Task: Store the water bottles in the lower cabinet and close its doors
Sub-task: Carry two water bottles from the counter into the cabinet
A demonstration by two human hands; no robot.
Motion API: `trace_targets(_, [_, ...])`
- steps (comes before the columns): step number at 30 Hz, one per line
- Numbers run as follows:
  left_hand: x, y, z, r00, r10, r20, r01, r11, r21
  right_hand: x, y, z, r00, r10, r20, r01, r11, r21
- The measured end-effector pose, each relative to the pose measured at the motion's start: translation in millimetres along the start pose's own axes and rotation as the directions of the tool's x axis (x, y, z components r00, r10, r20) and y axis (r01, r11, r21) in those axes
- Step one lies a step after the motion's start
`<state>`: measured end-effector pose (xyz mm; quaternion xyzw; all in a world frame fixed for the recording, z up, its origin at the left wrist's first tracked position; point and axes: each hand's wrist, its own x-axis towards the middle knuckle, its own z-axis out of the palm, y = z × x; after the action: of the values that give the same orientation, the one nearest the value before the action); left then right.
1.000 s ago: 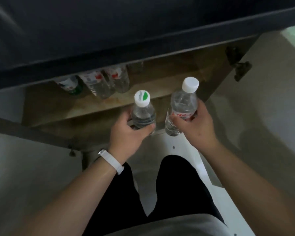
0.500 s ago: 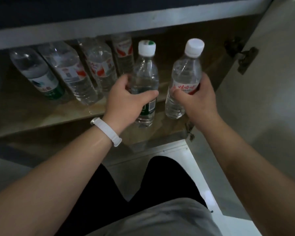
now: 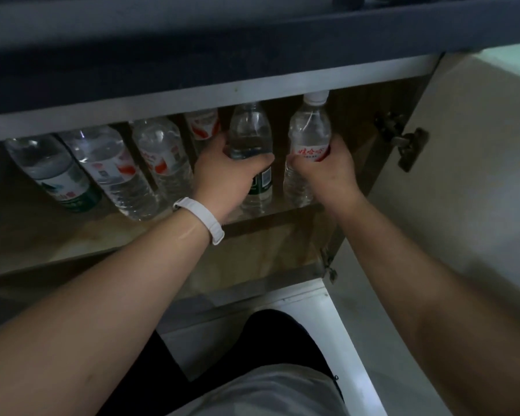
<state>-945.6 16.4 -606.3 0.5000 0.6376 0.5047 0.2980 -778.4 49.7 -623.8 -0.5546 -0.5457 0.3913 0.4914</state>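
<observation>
My left hand (image 3: pixel 225 178) grips a green-labelled water bottle (image 3: pixel 249 130) upright inside the open lower cabinet. My right hand (image 3: pixel 327 172) grips a red-labelled water bottle (image 3: pixel 308 127) beside it, also upright, its white cap just under the cabinet's top rail. Both bottle bases stand on or just above the wooden shelf (image 3: pixel 72 235) near its front edge. Several more bottles (image 3: pixel 111 169) stand in a row to the left, deeper on the shelf.
The right cabinet door (image 3: pixel 478 175) stands open, with its hinge (image 3: pixel 406 145) on the inner face. A dark countertop edge (image 3: pixel 192 55) overhangs the cabinet. My knees and a white floor panel (image 3: pixel 327 325) lie below.
Both hands have pushed their bottles further into the cabinet and lowered them to the shelf. The camera has tilted, so the cabinet's top rail now hides the left bottle's cap.
</observation>
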Motion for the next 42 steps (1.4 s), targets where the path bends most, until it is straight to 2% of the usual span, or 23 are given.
trace_targets(4, [14,-12,16,0.998,-0.033,-0.047,0.032,0.999,-0.028,14,15,6,1.0,0.003,0.026,-0.004,1.0,0.024])
trace_targets(9, [21,-24,26,0.995,0.005,-0.096,-0.006,1.0,-0.017,17,28,11,0.999,-0.047,-0.008,0.047,0.998,0.04])
trace_targets(14, [20,-35,20,0.997,0.077,-0.02,-0.075,0.993,0.093,10,47,15,0.999,-0.045,-0.021,0.045,0.999,-0.015])
trace_targets(20, [15,-72,21,0.994,0.019,0.111,-0.033,0.992,0.123,-2,73,16,1.0,0.013,-0.029,-0.017,0.989,-0.149])
trace_targets(27, [24,-75,30,0.989,0.037,0.143,-0.062,0.982,0.177,3,83,20,0.997,-0.01,-0.075,-0.007,0.975,-0.221])
trace_targets(32, [39,-65,42,0.994,-0.016,0.107,-0.004,0.983,0.185,23,85,21,0.99,-0.033,-0.138,-0.004,0.965,-0.263])
trace_targets(36, [51,-65,60,0.997,-0.017,0.078,0.005,0.988,0.156,42,88,18,0.984,-0.014,-0.176,-0.032,0.967,-0.253])
trace_targets(42, [64,-74,80,1.0,0.011,0.02,-0.015,0.975,0.22,64,87,17,0.975,0.013,-0.22,-0.061,0.975,-0.215])
